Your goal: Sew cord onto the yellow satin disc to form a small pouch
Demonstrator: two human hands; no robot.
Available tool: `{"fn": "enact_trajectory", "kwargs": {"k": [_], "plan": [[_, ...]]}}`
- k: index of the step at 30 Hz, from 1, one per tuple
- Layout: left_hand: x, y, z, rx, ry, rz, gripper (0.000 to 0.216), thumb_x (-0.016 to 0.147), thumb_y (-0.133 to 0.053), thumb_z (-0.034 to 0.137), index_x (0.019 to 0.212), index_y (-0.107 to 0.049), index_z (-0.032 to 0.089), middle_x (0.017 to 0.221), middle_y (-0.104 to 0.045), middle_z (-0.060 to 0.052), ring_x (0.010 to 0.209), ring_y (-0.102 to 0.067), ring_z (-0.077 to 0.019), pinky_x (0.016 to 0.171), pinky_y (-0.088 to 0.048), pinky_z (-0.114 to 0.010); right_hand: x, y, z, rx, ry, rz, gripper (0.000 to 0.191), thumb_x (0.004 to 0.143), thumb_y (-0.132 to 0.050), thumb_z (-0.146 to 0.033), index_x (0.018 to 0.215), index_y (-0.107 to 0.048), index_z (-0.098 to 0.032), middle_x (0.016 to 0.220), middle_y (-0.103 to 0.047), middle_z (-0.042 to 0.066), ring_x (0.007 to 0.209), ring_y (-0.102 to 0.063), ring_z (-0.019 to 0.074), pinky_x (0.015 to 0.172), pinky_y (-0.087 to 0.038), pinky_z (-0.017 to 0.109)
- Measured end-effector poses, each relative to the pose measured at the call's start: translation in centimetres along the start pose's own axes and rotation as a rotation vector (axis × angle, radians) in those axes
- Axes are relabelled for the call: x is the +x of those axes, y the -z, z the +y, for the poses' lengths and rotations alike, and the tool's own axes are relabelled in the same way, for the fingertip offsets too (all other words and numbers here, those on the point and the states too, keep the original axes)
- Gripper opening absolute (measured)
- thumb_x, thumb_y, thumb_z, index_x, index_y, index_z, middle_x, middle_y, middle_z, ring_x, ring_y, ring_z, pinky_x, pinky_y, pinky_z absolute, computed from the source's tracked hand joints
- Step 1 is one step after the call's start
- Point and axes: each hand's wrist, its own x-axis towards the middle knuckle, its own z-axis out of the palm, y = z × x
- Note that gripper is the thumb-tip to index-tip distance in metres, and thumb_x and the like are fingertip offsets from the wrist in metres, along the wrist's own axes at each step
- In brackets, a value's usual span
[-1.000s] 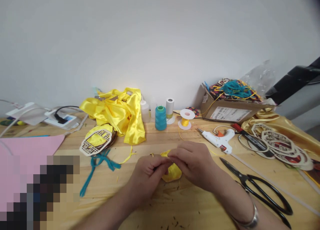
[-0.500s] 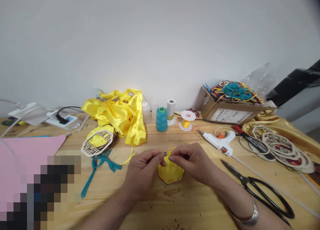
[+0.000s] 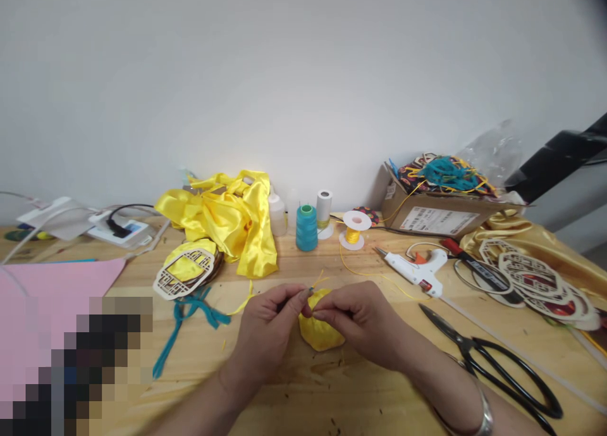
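Observation:
My left hand [image 3: 271, 319] pinches the end of a yellow cord [image 3: 320, 278], where a small bit of teal shows at the fingertips. A few centimetres to its right, the thumb and forefinger of my right hand [image 3: 367, 319] are pressed together. Whatever they grip is too fine to make out. Under both hands lies a yellow satin piece [image 3: 322, 336] with a rounded, angular outline, partly covered by the fingers. Beyond the hands stands a teal thread cone [image 3: 306, 228], beside a spool of yellow cord [image 3: 353, 235].
Black scissors [image 3: 474, 347] and a white glue gun [image 3: 417, 271] lie to the right. Behind them is a cardboard box [image 3: 427, 218] of trimmings. To the left are teal strips [image 3: 208, 312], a wooden lattice frame [image 3: 165, 284] and crumpled yellow satin [image 3: 227, 218].
My right hand has moved slightly down and left, close to the left fingertips. More of the yellow cord now shows above the left pinch. My left hand has barely moved.

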Motion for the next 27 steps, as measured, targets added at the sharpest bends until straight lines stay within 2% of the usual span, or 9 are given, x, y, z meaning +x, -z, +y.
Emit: {"fn": "enact_trajectory", "kwargs": {"k": [12,18,21,23,27], "plan": [[-0.2,-0.3,0.3,0.067,-0.008,0.001,0.019,0.076,-0.058,0.028,0.063,-0.067,0.018,0.056,-0.062,0.003,0.058,-0.056,-0.0134,0.057,-0.044,-0.021,-0.5,0.3,-0.5,-0.347,0.201,0.032,0.02,0.086,-0.046,-0.019,0.072,-0.062,-0.02,0.061,-0.063,-0.002,0.055,-0.051,0.0095,0.054,-0.028,0.023],[-0.1,-0.3,0.0,0.135,-0.055,-0.097,0.019,0.078,-0.055,0.024,0.07,-0.071,0.02,0.061,-0.065,0.002,0.061,-0.057,-0.0144,0.059,-0.044,-0.022,-0.5,0.7,-0.4,-0.596,0.335,0.087,0.014,0.082,-0.048,-0.014,0.075,-0.06,-0.018,0.061,-0.059,-0.001,0.055,-0.045,0.0123,0.051,-0.022,0.028],[-0.3,-0.4,0.0,0.148,-0.088,-0.155,0.022,0.079,-0.053,0.022,0.064,-0.069,0.02,0.056,-0.062,0.002,0.058,-0.055,-0.0134,0.056,-0.042,-0.021,-0.4,0.9,-0.1,-0.547,0.342,0.101,0.015,0.082,-0.048,-0.013,0.082,-0.062,-0.019,0.063,-0.06,-0.001,0.058,-0.047,0.0126,0.053,-0.025,0.027],[-0.4,-0.5,0.1,0.132,-0.08,-0.197,0.022,0.079,-0.053,0.023,0.066,-0.069,0.02,0.054,-0.06,0.003,0.056,-0.054,-0.0129,0.055,-0.041,-0.02,-0.4,1.1,0.2,-0.477,0.308,0.128,0.015,0.083,-0.05,-0.014,0.085,-0.064,-0.019,0.066,-0.062,0.0,0.061,-0.049,0.0124,0.055,-0.029,0.026],[-0.5,-0.4,0.3,0.042,-0.038,-0.329,0.021,0.079,-0.055,0.024,0.065,-0.07,0.02,0.057,-0.061,0.002,0.058,-0.054,-0.013,0.058,-0.042,-0.021,0.0,1.5,0.6,-0.27,0.205,0.167,0.014,0.084,-0.053,-0.02,0.081,-0.067,-0.02,0.067,-0.064,0.0,0.062,-0.053,0.0108,0.057,-0.034,0.022]]}}
